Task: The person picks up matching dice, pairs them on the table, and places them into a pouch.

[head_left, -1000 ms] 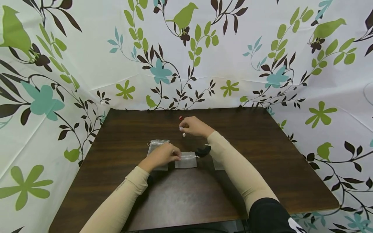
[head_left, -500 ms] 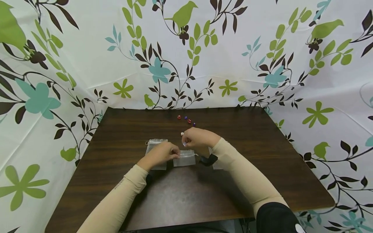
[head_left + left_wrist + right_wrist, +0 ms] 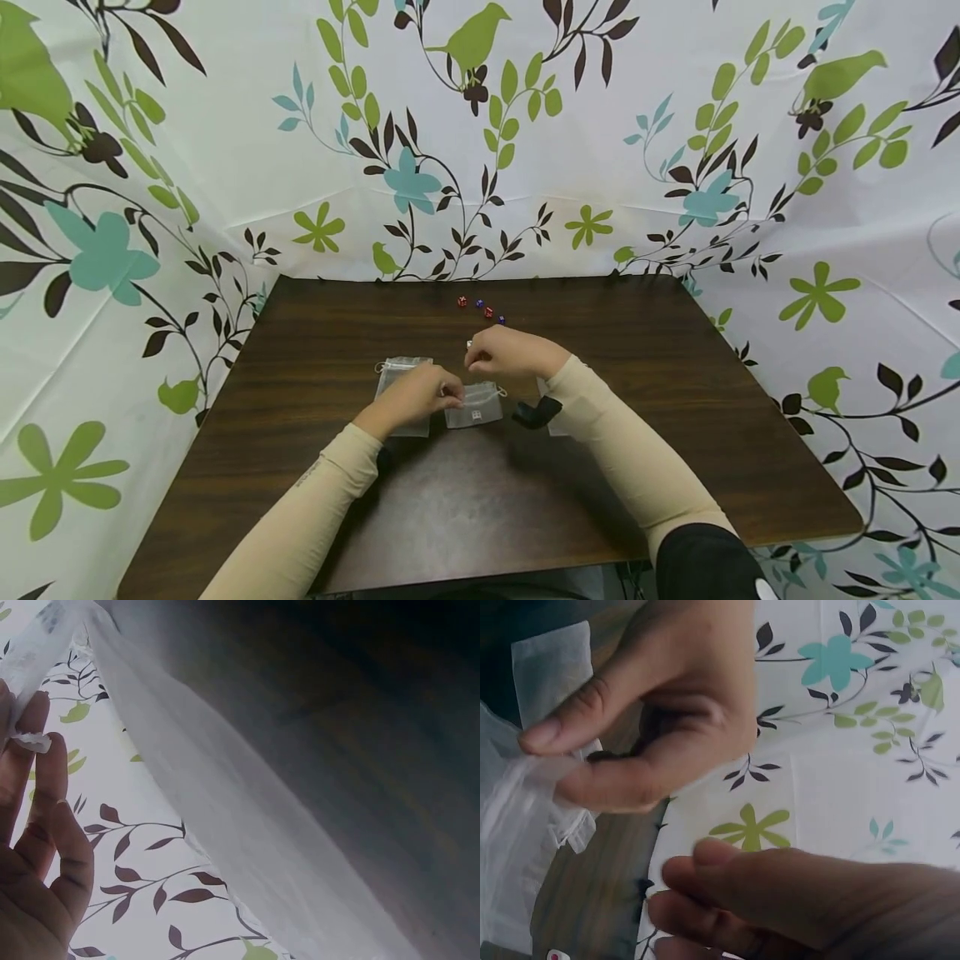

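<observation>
- Pinching the rim of the middle bag (image 3: 489,406), the left hand (image 3: 422,397) holds it between thumb and forefinger; the right wrist view shows the same grip.
- Middle bag: sheer and whitish, lying midway between the left and right edges of the table (image 3: 675,450), its cord at the right end. A small white piece (image 3: 476,415), seemingly a die, shows against it; whether inside or on top cannot be told.
- Right hand (image 3: 510,352): just beyond the bag, toward the far edge of the surface, fingers loosely bent and relaxed, holding nothing that can be seen.
- White die (image 3: 469,343): partly hidden beside the right hand's fingertips.
- Four dice near the far edge, in a slanting row from left to right: red die (image 3: 462,302), blue die (image 3: 480,303), second red die (image 3: 489,312), second blue die (image 3: 502,320); the last lies closest to the right edge.
- Left bag (image 3: 401,372): toward the left edge, partly covered by the left hand.
- Right bag (image 3: 557,429): toward the right edge, mostly hidden by the right sleeve (image 3: 607,433).
- Patterned cloth (image 3: 585,167): hanging behind the far edge.
</observation>
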Demonstrator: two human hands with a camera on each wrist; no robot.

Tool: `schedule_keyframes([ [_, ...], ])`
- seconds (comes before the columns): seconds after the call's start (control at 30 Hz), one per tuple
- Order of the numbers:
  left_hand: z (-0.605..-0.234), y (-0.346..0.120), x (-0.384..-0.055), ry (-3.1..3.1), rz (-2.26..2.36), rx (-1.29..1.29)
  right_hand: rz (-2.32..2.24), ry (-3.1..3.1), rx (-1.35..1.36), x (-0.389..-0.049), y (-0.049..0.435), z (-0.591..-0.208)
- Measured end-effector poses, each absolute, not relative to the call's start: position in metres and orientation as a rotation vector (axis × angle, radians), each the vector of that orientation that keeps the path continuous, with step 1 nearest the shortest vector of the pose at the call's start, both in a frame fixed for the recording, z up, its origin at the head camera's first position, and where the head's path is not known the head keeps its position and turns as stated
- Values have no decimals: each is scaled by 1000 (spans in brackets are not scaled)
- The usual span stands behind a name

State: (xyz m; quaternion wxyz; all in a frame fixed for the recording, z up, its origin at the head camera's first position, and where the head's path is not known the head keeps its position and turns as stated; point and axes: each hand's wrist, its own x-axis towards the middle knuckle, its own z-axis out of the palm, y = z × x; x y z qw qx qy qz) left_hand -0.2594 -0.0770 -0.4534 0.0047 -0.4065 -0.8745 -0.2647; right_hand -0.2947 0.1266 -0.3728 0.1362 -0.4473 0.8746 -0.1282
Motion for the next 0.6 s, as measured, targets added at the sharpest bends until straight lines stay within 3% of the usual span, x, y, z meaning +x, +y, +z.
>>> schedule_keyframes([
  [0.3, -449, -75, -259, -2750, -831, -1298, -650, 2669, -1008, -326, 144, -389],
  [0.6, -443, -78, -256, -2680, -825, -1348, -903, 2641, -687, -361, 146, -447],
])
